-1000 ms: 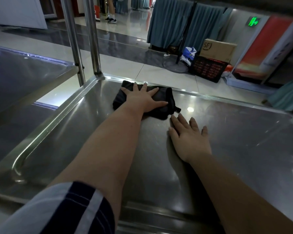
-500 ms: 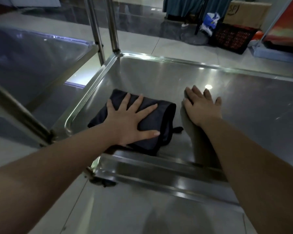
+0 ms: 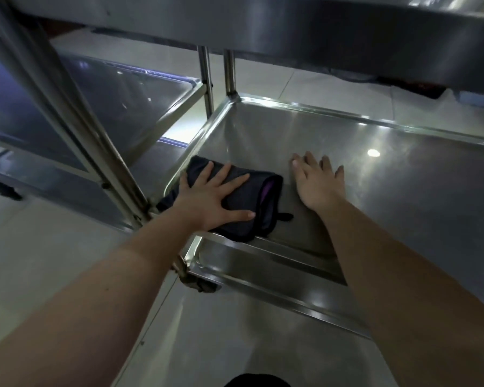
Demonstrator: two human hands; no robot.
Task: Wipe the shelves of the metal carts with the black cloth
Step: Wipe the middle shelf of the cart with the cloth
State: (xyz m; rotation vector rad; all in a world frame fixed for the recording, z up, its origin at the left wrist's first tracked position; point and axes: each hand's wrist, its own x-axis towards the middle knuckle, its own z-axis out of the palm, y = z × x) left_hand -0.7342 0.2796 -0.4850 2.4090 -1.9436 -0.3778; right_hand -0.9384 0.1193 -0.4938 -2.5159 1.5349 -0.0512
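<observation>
cloth: folded black cloth lies in the near-left corner of the flat stainless-steel cart shelf, near edge at the front rim; purple inner layer shows at its right fold.
change: a second ago it sat at the far-left corner by the upright steel posts; since then it has been dragged back along the left rim to the front.
left hand: left hand flat on the cloth, grip spread, palm pressing, pinching nothing.
right hand: right hand flat on bare steel just beside the cloth, grip spread; it has slid back too.
view: head has dropped; upper steel shelf now overhead.
meaning: one far-to-near stroke down the left strip looks done; centre and right probably unwiped.
next: likely shift cloth right, push out again.
other: second steel cart at left, apart.
</observation>
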